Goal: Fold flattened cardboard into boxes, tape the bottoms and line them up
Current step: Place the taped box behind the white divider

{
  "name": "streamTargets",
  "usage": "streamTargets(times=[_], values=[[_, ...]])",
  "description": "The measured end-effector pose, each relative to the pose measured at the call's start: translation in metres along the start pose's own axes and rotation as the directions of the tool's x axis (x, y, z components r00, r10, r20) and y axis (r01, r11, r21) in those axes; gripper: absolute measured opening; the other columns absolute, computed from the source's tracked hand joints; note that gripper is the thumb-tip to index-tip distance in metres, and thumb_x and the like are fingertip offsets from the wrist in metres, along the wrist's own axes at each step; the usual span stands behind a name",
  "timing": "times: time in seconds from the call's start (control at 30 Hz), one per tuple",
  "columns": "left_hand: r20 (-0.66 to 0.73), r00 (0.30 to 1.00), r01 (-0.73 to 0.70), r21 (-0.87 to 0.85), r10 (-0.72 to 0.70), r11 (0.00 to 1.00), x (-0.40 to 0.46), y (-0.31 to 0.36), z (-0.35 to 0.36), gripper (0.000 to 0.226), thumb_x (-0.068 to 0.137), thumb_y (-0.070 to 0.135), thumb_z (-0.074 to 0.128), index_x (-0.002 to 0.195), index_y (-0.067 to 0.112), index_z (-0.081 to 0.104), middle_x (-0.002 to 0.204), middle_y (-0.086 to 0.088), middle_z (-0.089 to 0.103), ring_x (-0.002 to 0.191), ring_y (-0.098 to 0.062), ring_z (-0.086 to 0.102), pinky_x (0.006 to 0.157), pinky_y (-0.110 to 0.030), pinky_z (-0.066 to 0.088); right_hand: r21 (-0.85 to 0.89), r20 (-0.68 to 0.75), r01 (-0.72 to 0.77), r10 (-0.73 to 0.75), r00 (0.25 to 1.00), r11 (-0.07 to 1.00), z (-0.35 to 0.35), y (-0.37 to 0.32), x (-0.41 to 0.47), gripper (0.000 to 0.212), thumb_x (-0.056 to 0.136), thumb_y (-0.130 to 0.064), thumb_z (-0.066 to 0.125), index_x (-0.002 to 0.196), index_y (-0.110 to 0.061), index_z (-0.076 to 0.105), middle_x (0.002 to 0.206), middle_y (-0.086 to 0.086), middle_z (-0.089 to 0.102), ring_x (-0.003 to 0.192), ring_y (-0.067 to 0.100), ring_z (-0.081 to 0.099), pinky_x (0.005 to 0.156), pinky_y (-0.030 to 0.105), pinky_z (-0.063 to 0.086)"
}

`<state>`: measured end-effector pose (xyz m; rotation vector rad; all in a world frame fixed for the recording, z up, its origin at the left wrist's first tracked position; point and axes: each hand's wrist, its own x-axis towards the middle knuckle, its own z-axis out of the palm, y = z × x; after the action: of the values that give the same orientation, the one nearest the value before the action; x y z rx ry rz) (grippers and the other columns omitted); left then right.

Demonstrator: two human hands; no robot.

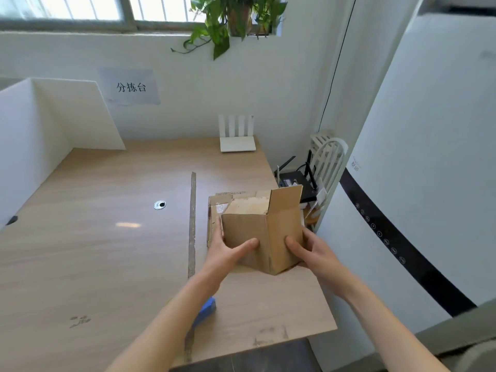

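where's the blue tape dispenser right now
In the head view, the blue tape dispenser lies on the table near its front edge, partly hidden under the left forearm.

Single head-mounted wide-angle view, looking forward and steeply down across a wooden table [94, 237] toward the white wall [241, 81] and window behind it. Both forearms enter from the lower edge; the hands sit close, right of centre. Straight edges bow near the margins.
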<state>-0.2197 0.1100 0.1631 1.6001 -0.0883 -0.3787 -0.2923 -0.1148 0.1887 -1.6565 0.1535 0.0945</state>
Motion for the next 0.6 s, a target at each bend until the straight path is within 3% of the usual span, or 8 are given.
streamTargets(times=[0.07,0.13,0.23,0.33,0.4,0.6], values=[[-0.061,0.996,-0.06,0.069,0.065,0.996,-0.001,0.013,-0.01,0.12,0.046,0.056,0.096,0.147,0.048,0.031,0.135,0.019,0.056,0.123,-0.004,0.056,0.096,-0.026,0.052,-0.048,-0.094,0.068,-0.073,0.993,0.997,0.002,-0.018,0.003,0.078,0.095,-0.034,0.072,0.159,-0.04,0.027,0.139,-0.015,0.06,0.123,0.002,0.061,0.095,0.022,0.054],[-0.145,0.979,-0.115,0.164,0.14,0.98,-0.003,0.026,-0.023,0.11,0.047,0.051,0.098,0.14,0.045,0.04,0.131,0.016,0.058,0.12,-0.004,0.057,0.098,-0.032,0.053,-0.116,-0.118,0.137,-0.15,0.982,0.984,0.005,-0.039,0.007,0.09,0.096,-0.021,0.072,0.157,-0.055,0.015,0.142,-0.022,0.052,0.126,-0.002,0.057,0.096,0.02,0.051],[-0.204,0.958,-0.156,0.226,0.204,0.961,-0.009,0.052,-0.045,0.095,0.057,0.036,0.097,0.135,0.038,0.043,0.129,0.01,0.053,0.115,-0.002,0.054,0.096,-0.03,0.052,-0.208,0.066,0.204,-0.195,0.979,0.957,0.013,-0.073,0.013,0.089,0.096,-0.02,0.072,0.148,-0.069,0.02,0.154,-0.022,0.037,0.138,0.005,0.048,0.104,0.027,0.044],[-0.247,0.929,-0.208,0.262,0.274,0.942,-0.019,0.088,-0.064,0.082,0.067,0.025,0.094,0.129,0.039,0.042,0.122,0.019,0.054,0.112,-0.001,0.055,0.08,-0.019,0.052,-0.286,0.103,0.261,-0.242,0.965,0.922,0.024,-0.109,0.023,0.082,0.088,-0.041,0.08,0.145,-0.067,0.027,0.155,-0.012,0.033,0.137,0.016,0.045,0.11,0.041,0.043],[-0.256,0.915,-0.234,0.294,0.312,0.927,-0.027,0.11,-0.076,0.081,0.069,0.023,0.092,0.13,0.039,0.041,0.118,0.026,0.052,0.109,0.002,0.055,0.072,-0.015,0.052,-0.295,0.104,0.288,-0.268,0.958,0.911,0.034,-0.129,0.032,0.081,0.082,-0.045,0.084,0.141,-0.061,0.031,0.155,-0.007,0.032,0.137,0.021,0.045,0.113,0.045,0.042],[-0.36,0.859,-0.209,0.402,0.364,0.891,-0.046,0.152,-0.119,0.084,0.069,0.029,0.092,0.134,0.039,0.041,0.12,0.022,0.051,0.104,0.005,0.054,0.072,-0.012,0.048,-0.387,0.184,0.391,-0.346,0.92,0.835,0.069,-0.16,0.061,0.081,0.077,-0.036,0.089,0.13,-0.052,0.031,0.141,-0.013,0.046,0.126,0.015,0.052,0.105,0.039,0.049]])
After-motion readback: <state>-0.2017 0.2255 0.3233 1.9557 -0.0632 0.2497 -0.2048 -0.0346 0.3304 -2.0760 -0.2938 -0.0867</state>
